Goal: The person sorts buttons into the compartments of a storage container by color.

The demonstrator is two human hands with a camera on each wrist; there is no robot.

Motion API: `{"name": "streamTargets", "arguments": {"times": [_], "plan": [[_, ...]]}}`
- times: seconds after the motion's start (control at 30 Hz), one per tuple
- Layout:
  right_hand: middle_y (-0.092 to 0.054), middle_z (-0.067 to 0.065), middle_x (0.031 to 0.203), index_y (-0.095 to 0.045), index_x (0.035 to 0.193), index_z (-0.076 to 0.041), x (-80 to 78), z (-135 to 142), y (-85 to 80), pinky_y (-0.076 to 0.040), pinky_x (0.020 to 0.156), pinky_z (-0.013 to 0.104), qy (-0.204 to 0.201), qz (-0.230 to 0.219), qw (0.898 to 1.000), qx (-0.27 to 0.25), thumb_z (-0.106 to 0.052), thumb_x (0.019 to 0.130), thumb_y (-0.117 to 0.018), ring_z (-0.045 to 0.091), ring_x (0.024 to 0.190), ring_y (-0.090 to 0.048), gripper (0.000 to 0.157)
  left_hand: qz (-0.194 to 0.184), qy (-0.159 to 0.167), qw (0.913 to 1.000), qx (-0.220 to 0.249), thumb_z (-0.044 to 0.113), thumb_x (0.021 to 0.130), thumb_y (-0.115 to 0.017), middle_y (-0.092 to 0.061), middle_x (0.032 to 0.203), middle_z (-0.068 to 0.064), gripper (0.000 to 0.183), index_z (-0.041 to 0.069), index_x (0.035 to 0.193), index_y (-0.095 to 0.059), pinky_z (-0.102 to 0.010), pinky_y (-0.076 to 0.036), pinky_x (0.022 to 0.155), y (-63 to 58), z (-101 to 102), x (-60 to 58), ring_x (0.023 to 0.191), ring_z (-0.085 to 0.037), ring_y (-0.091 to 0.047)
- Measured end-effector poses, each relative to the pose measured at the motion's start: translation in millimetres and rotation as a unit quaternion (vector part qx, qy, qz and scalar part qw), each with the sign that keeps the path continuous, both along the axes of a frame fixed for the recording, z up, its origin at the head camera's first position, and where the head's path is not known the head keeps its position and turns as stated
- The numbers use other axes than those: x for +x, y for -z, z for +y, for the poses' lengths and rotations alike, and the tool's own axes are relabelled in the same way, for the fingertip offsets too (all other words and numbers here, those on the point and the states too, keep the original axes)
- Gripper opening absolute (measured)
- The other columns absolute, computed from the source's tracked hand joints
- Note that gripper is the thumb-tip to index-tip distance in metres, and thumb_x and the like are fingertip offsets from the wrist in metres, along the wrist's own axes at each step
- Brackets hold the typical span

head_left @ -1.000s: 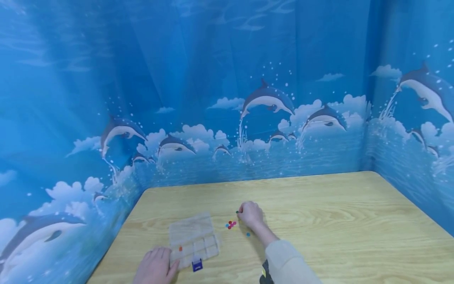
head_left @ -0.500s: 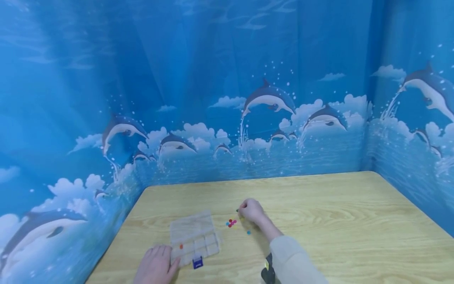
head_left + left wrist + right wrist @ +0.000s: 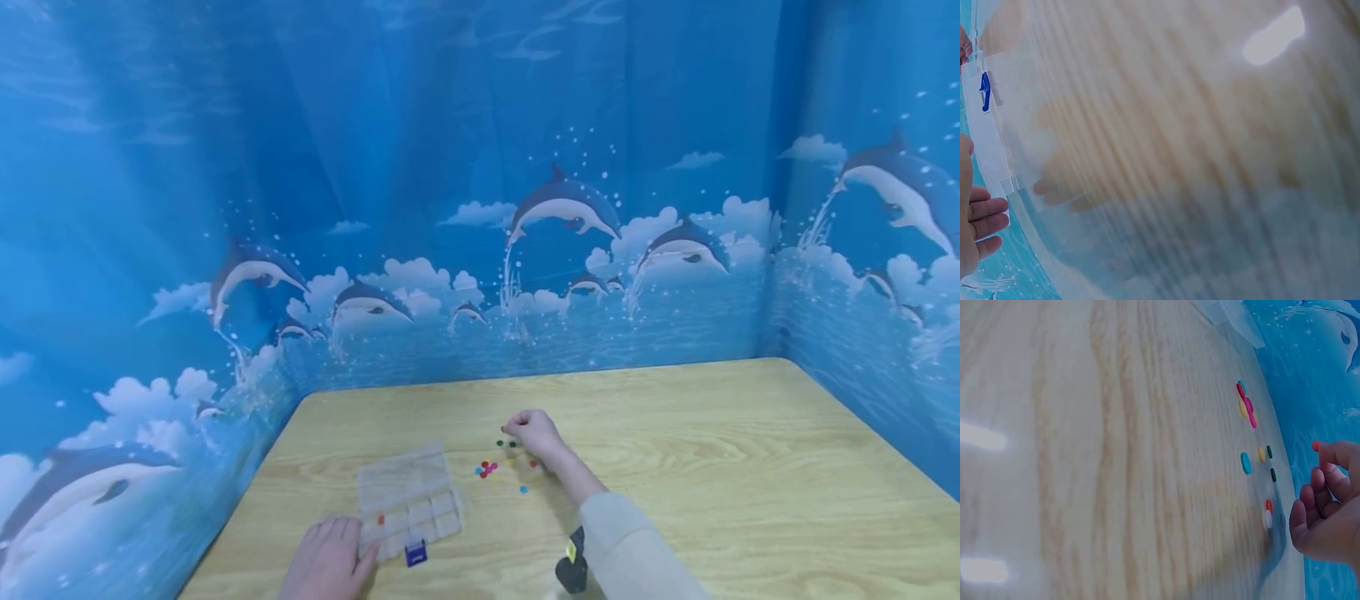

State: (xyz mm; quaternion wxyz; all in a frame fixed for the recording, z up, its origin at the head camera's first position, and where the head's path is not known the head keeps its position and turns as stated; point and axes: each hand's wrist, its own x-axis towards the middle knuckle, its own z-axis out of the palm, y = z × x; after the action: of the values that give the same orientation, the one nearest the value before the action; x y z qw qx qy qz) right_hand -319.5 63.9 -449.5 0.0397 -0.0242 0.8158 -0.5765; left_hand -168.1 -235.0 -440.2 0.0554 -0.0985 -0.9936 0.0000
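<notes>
My right hand [image 3: 534, 433] pinches a small orange disc [image 3: 1315, 445] between thumb and fingertip, a little above the far part of the table. Below it lie loose discs: a pink and red cluster [image 3: 487, 470], two dark green discs [image 3: 506, 444], a blue one [image 3: 523, 489], yellow ones, and an orange disc [image 3: 1269, 505] touching a white one [image 3: 1268, 519]. My left hand [image 3: 324, 557] rests at the near left corner of a clear compartment box [image 3: 420, 521], fingers extended. An orange piece [image 3: 381, 519] sits in one of the box's compartments.
The box's clear lid [image 3: 401, 477] lies folded back, away from me. A dark blue clasp [image 3: 416, 553] is on its near side. A black object with a yellow mark [image 3: 573, 568] is beside my right sleeve. A blue dolphin-print curtain [image 3: 465, 208] stands behind the wood-grain table.
My right hand has moved slightly away from me and lifted off the discs. Two green discs, plus the orange and white ones, now show beneath it. The left hand stays at the box.
</notes>
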Motion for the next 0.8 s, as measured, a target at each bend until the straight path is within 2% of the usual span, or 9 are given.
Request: {"name": "streamTargets", "arguments": {"times": [0.07,0.27,0.47,0.63,0.8], "plan": [[-0.062,0.008,0.092,-0.062,0.089,0.000,0.1,0,-2.9,-0.048,0.076,0.034,0.004,-0.003,1.000,-0.017,-0.009,0.089,-0.058,0.019,0.082,-0.055,0.010,0.003,0.003,1.0000,0.000,0.036,0.086,-0.061,-0.054,0.081,-0.004,0.032,0.005,0.090,-0.057,-0.044,-0.043,0.076,0.2,0,-1.2,0.082,-0.024,-0.054],[-0.061,0.007,0.091,-0.063,0.091,-0.001,4.8,-10,-11.0,-0.046,0.071,0.034,0.003,-0.004,0.999,-0.033,-0.014,0.088,-0.060,0.021,0.079,-0.053,0.013,0.008,0.005,1.0000,-0.003,0.037,0.086,-0.061,-0.052,0.078,-0.002,0.031,0.007,0.086,-0.056,-0.044,-0.043,0.077,3.0,-1,-2.4,0.081,-0.023,-0.053],[-0.062,0.007,0.089,-0.064,0.089,0.000,9.4,-27,-13.2,-0.044,0.068,0.032,-0.021,0.011,0.999,-0.041,-0.013,0.087,-0.061,0.018,0.074,-0.049,0.014,-0.006,-0.005,0.9999,-0.013,0.040,0.085,-0.061,-0.051,0.076,-0.002,0.033,0.007,0.085,-0.056,-0.044,-0.044,0.076,2.8,-1,-0.4,0.078,-0.022,-0.053],[-0.063,0.006,0.092,-0.064,0.090,0.000,13.2,-36,-16.6,-0.044,0.072,0.032,-0.039,0.022,0.998,-0.037,-0.013,0.088,-0.060,0.020,0.084,-0.053,0.014,-0.010,-0.007,0.9998,-0.014,0.039,0.086,-0.060,-0.054,0.080,-0.006,0.036,0.003,0.089,-0.057,-0.045,-0.044,0.077,1.4,0,-0.8,0.082,-0.025,-0.055],[-0.062,0.008,0.094,-0.062,0.093,0.002,20.6,-44,-22.3,-0.046,0.080,0.039,-0.062,0.021,0.996,-0.064,-0.011,0.089,-0.058,0.026,0.092,-0.055,0.014,-0.011,-0.005,0.9998,-0.014,0.038,0.086,-0.059,-0.054,0.080,-0.006,0.035,0.003,0.089,-0.057,-0.045,-0.043,0.076,0.2,2,-1.9,0.081,-0.025,-0.054]]}}
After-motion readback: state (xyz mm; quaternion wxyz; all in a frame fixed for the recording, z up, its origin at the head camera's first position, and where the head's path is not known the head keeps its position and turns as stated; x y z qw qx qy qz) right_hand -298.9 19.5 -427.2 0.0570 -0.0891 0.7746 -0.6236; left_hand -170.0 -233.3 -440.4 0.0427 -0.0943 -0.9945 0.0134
